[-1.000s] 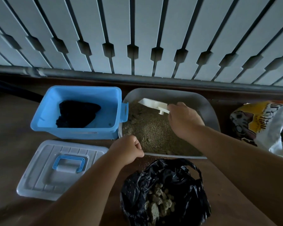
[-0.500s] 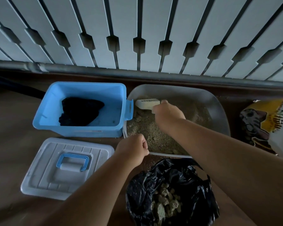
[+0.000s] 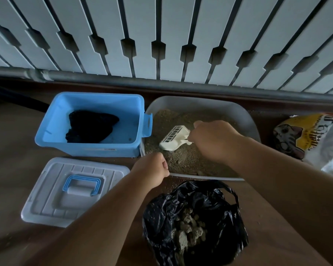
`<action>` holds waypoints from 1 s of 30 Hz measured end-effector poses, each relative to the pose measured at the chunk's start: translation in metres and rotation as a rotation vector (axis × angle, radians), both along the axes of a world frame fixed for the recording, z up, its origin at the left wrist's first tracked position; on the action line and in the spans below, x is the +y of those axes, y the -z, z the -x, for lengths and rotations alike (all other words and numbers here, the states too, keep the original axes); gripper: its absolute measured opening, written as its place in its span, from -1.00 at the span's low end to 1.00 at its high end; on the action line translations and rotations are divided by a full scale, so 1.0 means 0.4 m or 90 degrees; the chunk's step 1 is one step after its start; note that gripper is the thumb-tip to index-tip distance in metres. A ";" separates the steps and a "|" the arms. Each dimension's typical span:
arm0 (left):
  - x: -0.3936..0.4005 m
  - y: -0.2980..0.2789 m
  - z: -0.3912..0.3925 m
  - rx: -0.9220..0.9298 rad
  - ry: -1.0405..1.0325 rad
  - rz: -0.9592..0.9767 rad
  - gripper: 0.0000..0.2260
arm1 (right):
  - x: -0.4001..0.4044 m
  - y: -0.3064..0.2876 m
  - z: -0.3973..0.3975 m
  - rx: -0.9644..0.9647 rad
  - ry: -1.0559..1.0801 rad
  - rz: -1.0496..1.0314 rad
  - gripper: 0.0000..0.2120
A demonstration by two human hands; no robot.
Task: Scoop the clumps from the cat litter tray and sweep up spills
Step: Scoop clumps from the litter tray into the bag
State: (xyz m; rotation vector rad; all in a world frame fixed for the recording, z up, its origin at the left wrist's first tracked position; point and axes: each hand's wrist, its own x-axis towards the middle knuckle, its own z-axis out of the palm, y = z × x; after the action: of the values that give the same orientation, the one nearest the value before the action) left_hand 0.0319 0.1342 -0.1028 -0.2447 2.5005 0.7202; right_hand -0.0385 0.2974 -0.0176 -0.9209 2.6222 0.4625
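1. Scoop (image 3: 174, 139) has swung down from the far left corner to mid-tray, slotted face up, its front edge touching the litter.
2. Right hand (image 3: 213, 140) grips its handle, fingers curled tight.
3. Left hand (image 3: 152, 169) is curled over the near rim of the litter tray (image 3: 246, 120).
4. Black bag (image 3: 196, 221) just in front of the tray holds clumps (image 3: 188, 229).
5. Blue bin (image 3: 88, 120) sits left, touching the tray; its lid (image 3: 73, 191) lies in front of it.

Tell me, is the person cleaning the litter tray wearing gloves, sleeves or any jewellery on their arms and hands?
No. Both the left hand and the right hand are bare, with no gloves. Both forearms are uncovered as far as the picture shows: no sleeves, watch, bracelet or rings are visible, though the light is dim.
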 end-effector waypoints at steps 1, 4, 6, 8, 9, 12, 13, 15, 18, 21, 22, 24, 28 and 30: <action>0.001 -0.001 0.000 0.000 -0.004 0.000 -0.93 | 0.011 -0.004 -0.005 0.001 -0.003 -0.005 -0.59; 0.003 -0.002 -0.001 -0.002 -0.016 0.001 -0.94 | 0.049 -0.015 -0.013 -0.002 0.006 -0.002 -0.60; 0.004 -0.003 -0.002 -0.005 -0.023 0.002 -0.93 | 0.073 -0.019 -0.010 -0.016 0.021 0.008 -0.60; 0.006 -0.004 -0.003 -0.012 -0.026 0.003 -0.94 | 0.098 -0.022 -0.007 -0.019 0.036 0.027 -0.66; 0.007 -0.004 -0.003 -0.014 -0.027 0.002 -0.94 | 0.108 -0.024 -0.005 -0.013 0.050 0.051 -0.69; 0.005 -0.006 -0.005 -0.011 -0.028 -0.009 -0.94 | 0.121 -0.029 0.002 0.027 0.104 0.134 -0.70; 0.005 -0.005 -0.005 -0.010 -0.028 -0.014 -0.94 | 0.119 -0.029 0.006 0.039 0.119 0.159 -0.70; 0.004 -0.003 -0.007 -0.009 -0.032 -0.022 -0.94 | 0.110 -0.021 0.018 0.050 0.151 0.195 -0.71; 0.003 0.004 -0.012 0.003 -0.043 -0.035 -0.95 | 0.089 0.015 0.044 0.038 0.193 0.215 -0.72; 0.004 0.010 -0.017 0.020 -0.048 -0.032 -0.93 | 0.045 0.052 0.064 -0.005 0.232 0.227 -0.68; 0.004 0.011 -0.017 0.022 -0.048 -0.028 -0.93 | 0.024 0.063 0.068 -0.021 0.245 0.227 -0.66; 0.005 0.013 -0.019 0.027 -0.046 -0.022 -0.92 | -0.022 0.082 0.067 -0.044 0.261 0.213 -0.62; 0.001 0.019 -0.018 0.035 -0.044 -0.021 -0.90 | -0.091 0.111 0.049 -0.091 0.238 0.187 -0.63; -0.001 0.020 -0.018 0.038 -0.048 -0.028 -0.90 | -0.102 0.113 0.042 -0.097 0.205 0.158 -0.63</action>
State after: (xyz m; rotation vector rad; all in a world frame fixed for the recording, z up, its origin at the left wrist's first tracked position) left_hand 0.0391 0.1337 -0.1108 -0.3085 2.5398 0.8226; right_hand -0.0552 0.2568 -0.0626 -0.5574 2.6540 -0.0146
